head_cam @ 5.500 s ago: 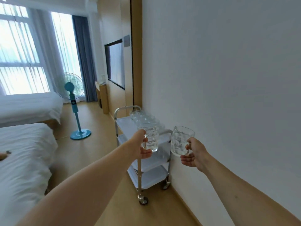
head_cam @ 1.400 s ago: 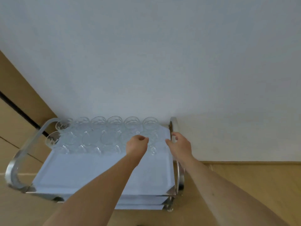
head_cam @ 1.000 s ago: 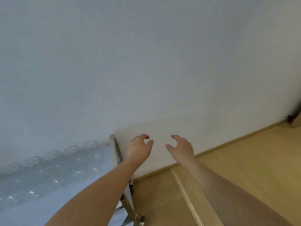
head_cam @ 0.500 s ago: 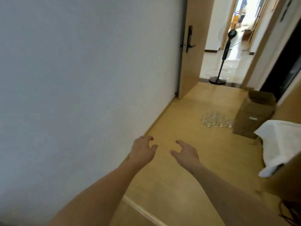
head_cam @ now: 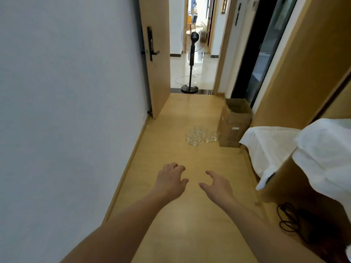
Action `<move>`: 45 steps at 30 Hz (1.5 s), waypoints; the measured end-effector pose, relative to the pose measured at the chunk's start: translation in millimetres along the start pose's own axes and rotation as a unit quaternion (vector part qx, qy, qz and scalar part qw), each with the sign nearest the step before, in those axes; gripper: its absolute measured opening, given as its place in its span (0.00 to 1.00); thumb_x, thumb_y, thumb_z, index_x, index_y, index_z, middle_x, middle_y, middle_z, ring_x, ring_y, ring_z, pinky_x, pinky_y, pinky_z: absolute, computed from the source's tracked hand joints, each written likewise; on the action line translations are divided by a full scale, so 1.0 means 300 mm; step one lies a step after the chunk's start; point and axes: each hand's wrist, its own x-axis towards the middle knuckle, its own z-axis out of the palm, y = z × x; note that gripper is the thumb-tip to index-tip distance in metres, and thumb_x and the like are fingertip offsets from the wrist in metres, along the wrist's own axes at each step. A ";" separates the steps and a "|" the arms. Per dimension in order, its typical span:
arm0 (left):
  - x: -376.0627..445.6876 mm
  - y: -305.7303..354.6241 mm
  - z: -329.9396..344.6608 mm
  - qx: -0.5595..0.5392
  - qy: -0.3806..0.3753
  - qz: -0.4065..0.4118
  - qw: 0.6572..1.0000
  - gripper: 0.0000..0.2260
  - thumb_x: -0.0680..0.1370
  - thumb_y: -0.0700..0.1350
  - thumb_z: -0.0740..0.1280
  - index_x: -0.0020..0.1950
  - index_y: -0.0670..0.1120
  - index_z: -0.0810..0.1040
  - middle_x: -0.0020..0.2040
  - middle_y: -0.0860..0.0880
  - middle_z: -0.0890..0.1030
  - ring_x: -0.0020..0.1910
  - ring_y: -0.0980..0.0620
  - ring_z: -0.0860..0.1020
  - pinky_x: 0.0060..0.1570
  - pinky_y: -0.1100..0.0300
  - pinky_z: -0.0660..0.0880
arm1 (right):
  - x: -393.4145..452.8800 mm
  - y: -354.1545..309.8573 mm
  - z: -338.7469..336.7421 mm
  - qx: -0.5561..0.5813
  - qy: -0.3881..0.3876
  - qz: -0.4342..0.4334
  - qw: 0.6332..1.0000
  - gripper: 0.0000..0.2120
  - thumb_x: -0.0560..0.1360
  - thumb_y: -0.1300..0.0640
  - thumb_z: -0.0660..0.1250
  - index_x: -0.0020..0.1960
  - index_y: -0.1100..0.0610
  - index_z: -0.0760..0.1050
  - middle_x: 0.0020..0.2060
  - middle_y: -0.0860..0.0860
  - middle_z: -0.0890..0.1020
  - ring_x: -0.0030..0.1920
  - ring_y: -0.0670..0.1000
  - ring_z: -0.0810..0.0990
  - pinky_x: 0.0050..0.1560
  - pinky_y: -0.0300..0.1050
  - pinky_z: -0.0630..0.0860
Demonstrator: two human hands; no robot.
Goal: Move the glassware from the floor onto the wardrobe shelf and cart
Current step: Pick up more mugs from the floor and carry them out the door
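Note:
Several clear glasses (head_cam: 201, 136) stand clustered on the wooden floor ahead, just left of a cardboard box (head_cam: 234, 122). Both my hands are stretched out in front of me, well short of the glasses. My left hand (head_cam: 171, 180) is empty, its fingers loosely curled. My right hand (head_cam: 216, 184) is empty too, with fingers spread and relaxed. The cart and the wardrobe shelf are out of view.
A white wall (head_cam: 66, 111) runs along the left. An open wooden door (head_cam: 155, 54) leads to a hallway with a black standing fan (head_cam: 191, 59). White bedding (head_cam: 296, 152) juts in from the right. A dark cable (head_cam: 290, 219) lies on the floor at lower right.
I set two glasses among those on the cart, let go, and turned away. The view swung round to the entrance corridor, and the floor glasses now sit closer to the middle.

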 end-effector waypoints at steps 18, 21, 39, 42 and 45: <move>0.755 -0.114 0.002 0.002 -0.040 0.020 0.999 0.22 0.80 0.56 0.64 0.73 0.51 0.70 0.72 0.48 0.70 0.71 0.46 0.66 0.69 0.51 0.66 | 0.692 -0.110 -0.001 0.032 0.001 0.058 0.998 0.29 0.75 0.43 0.70 0.74 0.48 0.69 0.69 0.51 0.75 0.70 0.56 0.71 0.69 0.52 0.70; 0.910 -0.088 -0.001 0.006 -0.048 0.000 0.999 0.22 0.80 0.57 0.64 0.73 0.51 0.70 0.73 0.48 0.70 0.72 0.46 0.65 0.69 0.51 0.67 | 0.872 -0.112 -0.043 0.045 -0.002 0.046 0.998 0.29 0.75 0.43 0.70 0.74 0.48 0.69 0.68 0.51 0.76 0.69 0.56 0.72 0.68 0.50 0.70; 1.628 0.074 0.043 -0.034 -0.079 -0.073 0.994 0.23 0.81 0.56 0.64 0.74 0.51 0.69 0.72 0.48 0.71 0.72 0.46 0.66 0.69 0.52 0.66 | 1.596 -0.063 -0.228 0.093 -0.042 0.064 0.993 0.28 0.74 0.44 0.72 0.71 0.51 0.72 0.68 0.52 0.76 0.70 0.54 0.72 0.67 0.48 0.70; 1.747 0.053 0.046 -0.030 -0.093 -0.067 0.993 0.23 0.80 0.56 0.64 0.74 0.51 0.69 0.72 0.48 0.70 0.72 0.46 0.66 0.69 0.51 0.67 | 1.697 -0.091 -0.219 0.097 -0.045 0.080 0.991 0.28 0.74 0.43 0.72 0.71 0.51 0.72 0.68 0.52 0.76 0.69 0.54 0.73 0.67 0.48 0.71; 1.888 0.017 0.050 -0.032 -0.097 -0.056 0.993 0.23 0.80 0.56 0.65 0.74 0.51 0.69 0.72 0.48 0.71 0.71 0.46 0.67 0.68 0.51 0.68 | 1.813 -0.122 -0.205 0.103 -0.047 0.100 0.989 0.28 0.74 0.44 0.72 0.71 0.50 0.72 0.68 0.53 0.76 0.68 0.55 0.74 0.66 0.47 0.72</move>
